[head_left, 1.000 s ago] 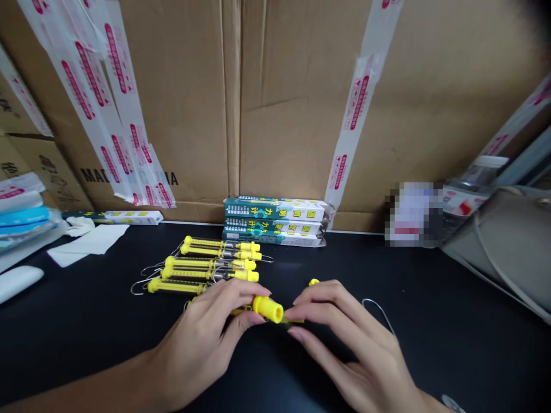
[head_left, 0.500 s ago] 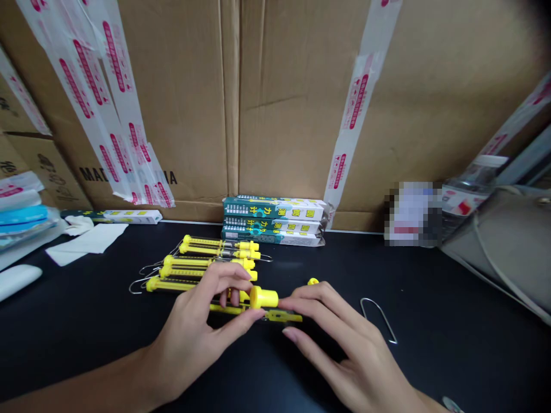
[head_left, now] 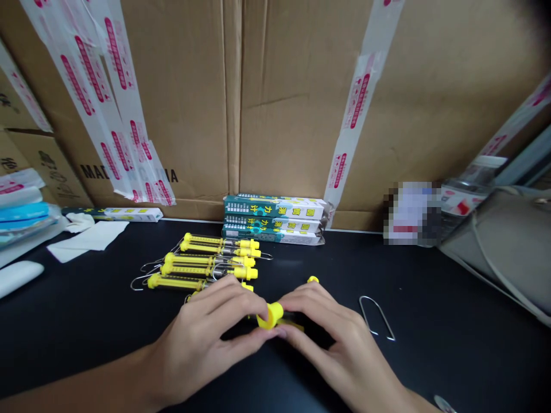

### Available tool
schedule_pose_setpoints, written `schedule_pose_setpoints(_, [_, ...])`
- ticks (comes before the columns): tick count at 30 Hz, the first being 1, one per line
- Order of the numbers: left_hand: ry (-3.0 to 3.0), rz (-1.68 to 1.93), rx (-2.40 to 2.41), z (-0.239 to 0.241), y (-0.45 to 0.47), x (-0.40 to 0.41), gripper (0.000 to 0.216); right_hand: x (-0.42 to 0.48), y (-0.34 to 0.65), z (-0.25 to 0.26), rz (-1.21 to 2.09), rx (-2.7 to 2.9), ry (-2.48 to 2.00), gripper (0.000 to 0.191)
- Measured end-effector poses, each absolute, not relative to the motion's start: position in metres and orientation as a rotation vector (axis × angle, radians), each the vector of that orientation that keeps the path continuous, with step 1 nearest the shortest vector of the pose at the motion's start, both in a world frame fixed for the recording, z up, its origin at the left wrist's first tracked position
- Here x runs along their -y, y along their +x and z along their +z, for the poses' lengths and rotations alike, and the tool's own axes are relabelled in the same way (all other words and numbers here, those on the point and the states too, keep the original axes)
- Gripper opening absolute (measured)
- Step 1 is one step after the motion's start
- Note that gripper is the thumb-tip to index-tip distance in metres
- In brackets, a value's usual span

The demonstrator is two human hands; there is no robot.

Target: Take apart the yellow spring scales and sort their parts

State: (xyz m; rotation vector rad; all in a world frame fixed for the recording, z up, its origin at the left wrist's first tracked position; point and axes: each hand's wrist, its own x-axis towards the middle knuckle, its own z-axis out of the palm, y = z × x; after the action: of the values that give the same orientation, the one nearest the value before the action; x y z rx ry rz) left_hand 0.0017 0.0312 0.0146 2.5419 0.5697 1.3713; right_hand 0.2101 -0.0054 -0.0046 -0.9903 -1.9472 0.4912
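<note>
Between both sets of fingertips is a yellow plastic cap [head_left: 270, 316], tilted, its wide end toward the left. My left hand [head_left: 210, 335] pinches that wide end between thumb and fingers. My right hand [head_left: 340, 332] closes its thumb and index finger at the narrow end. Under the hands lies a yellow scale part [head_left: 293, 326], mostly hidden. Several yellow tubular spring scales [head_left: 187, 260] with wire hooks lie in a row beyond my left hand. Another small yellow piece [head_left: 313, 279] shows just past my right knuckles.
A bent wire hook [head_left: 377, 318] lies on the black table right of my right hand. Stacked spring scale boxes [head_left: 275, 221] stand against a large cardboard box [head_left: 185, 103]. White paper [head_left: 88, 241] is at left; a bottle [head_left: 469, 189] and grey bag [head_left: 503, 246] are at right.
The cap has moved slightly right and down and turned from level to tilted. My right fingers have closed in on its narrow end, and my left hand has shifted right with it.
</note>
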Motion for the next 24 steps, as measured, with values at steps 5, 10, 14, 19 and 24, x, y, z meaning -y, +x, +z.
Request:
schedule_pose_setpoints(5, [2.545, 1.359, -0.591, 0.0173, 0.0015, -0.0301, 0.005, 0.0046, 0.2113, -0.0034, 0.508, 1.947, -0.995, 0.008])
schedule_pose_setpoints(10, [2.53, 1.387, -0.576, 0.0156, -0.0001, -0.0291, 0.013, 0.0053, 0.2123, -0.0019, 0.488, 1.956, -0.965, 0.008])
schedule_pose_setpoints(14, [2.528, 1.376, -0.57, 0.0154, -0.001, -0.0286, 0.016, 0.0068, 0.2118, -0.002, 0.441, 1.952, -0.931, 0.009])
schedule_pose_setpoints(19, [2.489, 1.386, -0.628, 0.0154, -0.0017, -0.0316, 0.006, 0.0072, 0.211, -0.0031, 0.405, 1.951, -0.912, 0.009])
schedule_pose_setpoints(24, [2.423, 1.294, -0.68, 0.015, -0.0015, -0.0354, 0.006, 0.0069, 0.2113, -0.0022, 0.419, 1.974, -0.978, 0.006])
